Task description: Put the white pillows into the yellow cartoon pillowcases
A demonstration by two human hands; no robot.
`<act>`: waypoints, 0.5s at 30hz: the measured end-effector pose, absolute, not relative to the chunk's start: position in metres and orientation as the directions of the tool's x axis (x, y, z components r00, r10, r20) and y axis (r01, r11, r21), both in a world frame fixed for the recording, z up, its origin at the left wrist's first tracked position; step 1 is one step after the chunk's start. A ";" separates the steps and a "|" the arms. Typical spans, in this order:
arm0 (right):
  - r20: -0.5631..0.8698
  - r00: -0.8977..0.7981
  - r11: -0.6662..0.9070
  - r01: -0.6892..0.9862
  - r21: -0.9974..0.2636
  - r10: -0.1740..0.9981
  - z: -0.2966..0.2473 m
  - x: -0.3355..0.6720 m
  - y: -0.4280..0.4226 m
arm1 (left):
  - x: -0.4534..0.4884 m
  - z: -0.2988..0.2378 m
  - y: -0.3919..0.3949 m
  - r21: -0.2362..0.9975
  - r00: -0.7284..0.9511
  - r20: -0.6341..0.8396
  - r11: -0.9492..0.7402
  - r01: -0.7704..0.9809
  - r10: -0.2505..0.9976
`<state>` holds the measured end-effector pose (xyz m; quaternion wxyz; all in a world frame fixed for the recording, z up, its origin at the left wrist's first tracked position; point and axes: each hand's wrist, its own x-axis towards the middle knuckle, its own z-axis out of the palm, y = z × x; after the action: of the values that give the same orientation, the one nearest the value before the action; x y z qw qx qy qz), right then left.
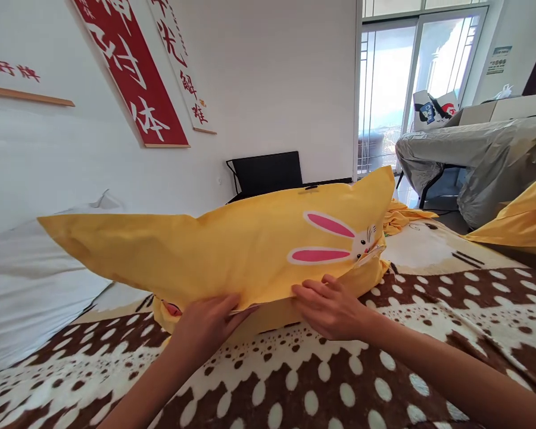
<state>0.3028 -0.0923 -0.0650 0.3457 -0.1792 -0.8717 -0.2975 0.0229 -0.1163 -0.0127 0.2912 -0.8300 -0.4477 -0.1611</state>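
While its lower edge is being pinched by the left hand [208, 322] and gripped by the right hand's [324, 307] curled fingers, a yellow pillowcase [241, 244] is being held over a brown-and-cream blanket [310, 387] in the head view. Its cloth is bulging in the middle and tapering to pointed upper corners; toward its right end, a sideways white rabbit print [333, 241] with long pink-lined ears is being partly creased. Above and left of the pillowcase, 附体 is being displayed in white on a red scroll [131, 74], and 光解难 in red on a white scroll [181, 65]. Farther left, 好牌 is being shown on a wall hanging [22, 74].
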 end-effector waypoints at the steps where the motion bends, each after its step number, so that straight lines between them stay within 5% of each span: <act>1: 0.714 -0.690 0.751 0.534 0.389 0.121 -0.066 0.297 -0.089 | 0.021 -0.011 -0.117 -0.349 0.574 0.518 -0.456 0.819 0.634; 5: 0.705 -0.693 0.749 0.545 0.376 0.150 -0.064 0.293 -0.079 | 0.019 -0.007 -0.118 -0.376 0.647 0.505 -0.529 0.761 0.572; 15: 0.682 -0.705 0.784 0.529 0.326 0.192 -0.042 0.310 -0.073 | 0.022 -0.013 -0.108 -0.132 0.567 0.601 -0.629 0.766 0.563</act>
<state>0.3102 -0.0734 -0.0425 0.3256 -0.2033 -0.8864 -0.2586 0.0219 -0.1084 -0.0126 0.1931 -0.8638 -0.3847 -0.2620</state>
